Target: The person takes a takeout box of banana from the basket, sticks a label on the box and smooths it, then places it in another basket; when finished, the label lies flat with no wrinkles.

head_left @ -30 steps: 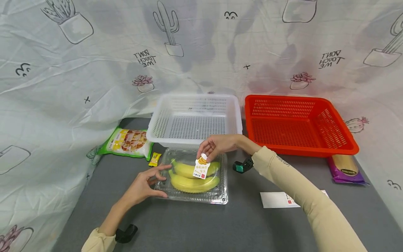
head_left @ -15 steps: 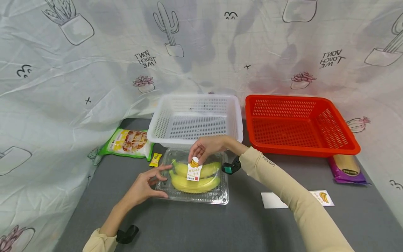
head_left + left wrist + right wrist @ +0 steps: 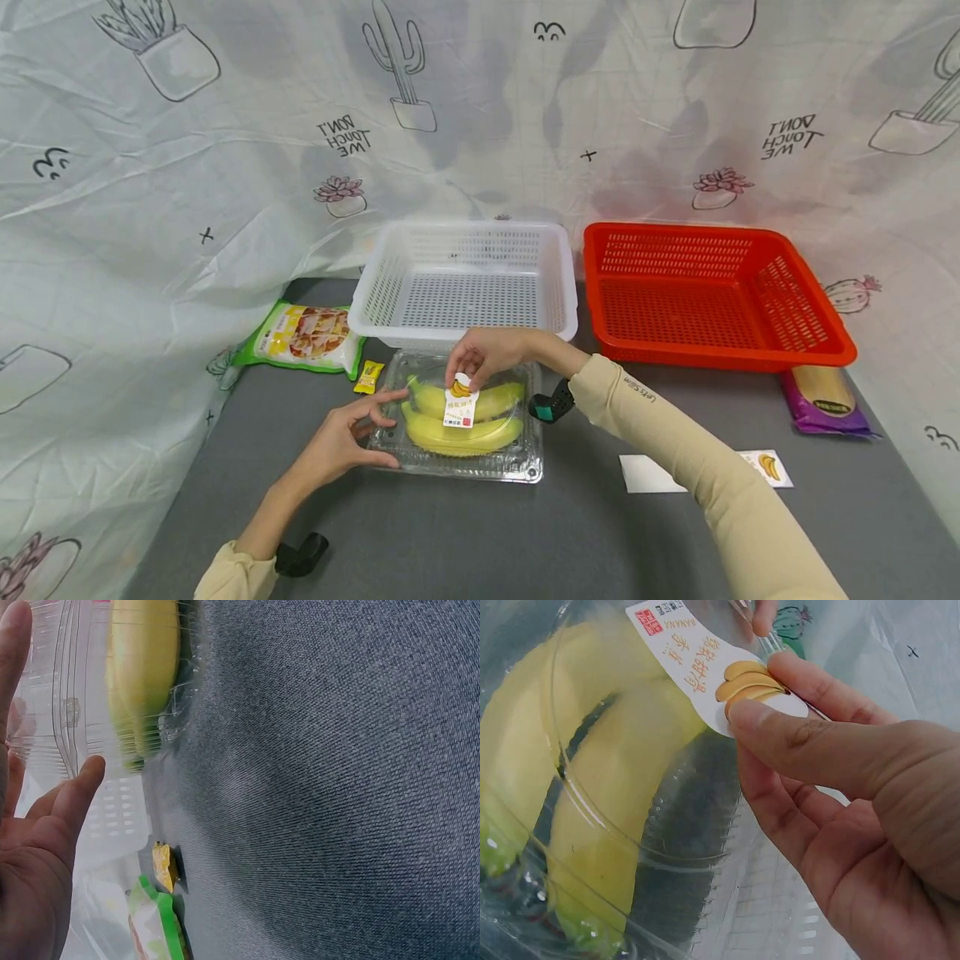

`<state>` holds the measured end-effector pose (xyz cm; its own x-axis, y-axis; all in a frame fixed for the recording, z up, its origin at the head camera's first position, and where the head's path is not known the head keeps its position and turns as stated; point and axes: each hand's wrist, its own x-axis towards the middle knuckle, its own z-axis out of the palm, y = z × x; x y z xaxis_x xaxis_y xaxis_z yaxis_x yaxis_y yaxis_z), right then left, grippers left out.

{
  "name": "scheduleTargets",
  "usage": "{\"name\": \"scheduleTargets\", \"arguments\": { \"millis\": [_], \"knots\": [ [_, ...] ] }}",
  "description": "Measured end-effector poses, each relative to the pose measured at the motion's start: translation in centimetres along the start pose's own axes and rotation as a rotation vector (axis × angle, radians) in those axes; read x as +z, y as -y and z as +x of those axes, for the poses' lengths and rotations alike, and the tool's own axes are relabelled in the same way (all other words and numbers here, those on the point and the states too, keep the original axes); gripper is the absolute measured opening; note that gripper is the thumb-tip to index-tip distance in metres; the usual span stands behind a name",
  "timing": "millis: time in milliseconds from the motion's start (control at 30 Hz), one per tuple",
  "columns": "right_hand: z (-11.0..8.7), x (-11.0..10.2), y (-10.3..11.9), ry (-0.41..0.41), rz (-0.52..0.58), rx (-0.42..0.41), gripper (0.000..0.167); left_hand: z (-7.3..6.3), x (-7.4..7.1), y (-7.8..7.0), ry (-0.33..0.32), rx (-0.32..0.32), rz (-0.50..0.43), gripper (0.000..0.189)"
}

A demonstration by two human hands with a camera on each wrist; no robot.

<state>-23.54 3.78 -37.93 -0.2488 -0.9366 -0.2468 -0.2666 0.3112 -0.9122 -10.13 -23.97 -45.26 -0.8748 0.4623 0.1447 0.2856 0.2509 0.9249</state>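
Observation:
A clear plastic clamshell box (image 3: 525,462) lies closed on the grey table with two bananas (image 3: 457,435) inside. My left hand (image 3: 341,442) holds its left side in the head view, thumb by the front corner and index finger over the lid; a fingertip meets the rim (image 3: 71,754) in the left wrist view. Above the lid, my right hand (image 3: 491,357) pinches a white banana label (image 3: 694,664) by its rounded end, between thumb and index finger. The label's lower part lies over the lid; whether it is stuck down I cannot tell.
Behind the box stand a white basket (image 3: 360,321) and a red basket (image 3: 720,360). A green-edged food bag (image 3: 303,337) and a small yellow packet (image 3: 369,377) are at left. At right lie a purple package (image 3: 825,404) and a label sheet (image 3: 648,475).
Over the last second my right hand has shifted left with the label, then lowered it slightly onto the lid. My left hand and the box have stayed in place.

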Motion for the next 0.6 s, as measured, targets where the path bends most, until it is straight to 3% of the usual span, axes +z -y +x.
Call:
{"name": "scheduleTargets", "arguments": {
  "millis": [400,600],
  "knots": [
    [-0.2,1.0,1.0,-0.048,-0.281,-0.027,0.023,0.0,0.1,-0.2,-0.003,-0.007,0.016,0.045],
    [-0.5,1.7,0.9,-0.079,-0.355,-0.034,0.026,-0.1,0.2,-0.3,-0.005,-0.01,0.023,0.044]
  ]
}}
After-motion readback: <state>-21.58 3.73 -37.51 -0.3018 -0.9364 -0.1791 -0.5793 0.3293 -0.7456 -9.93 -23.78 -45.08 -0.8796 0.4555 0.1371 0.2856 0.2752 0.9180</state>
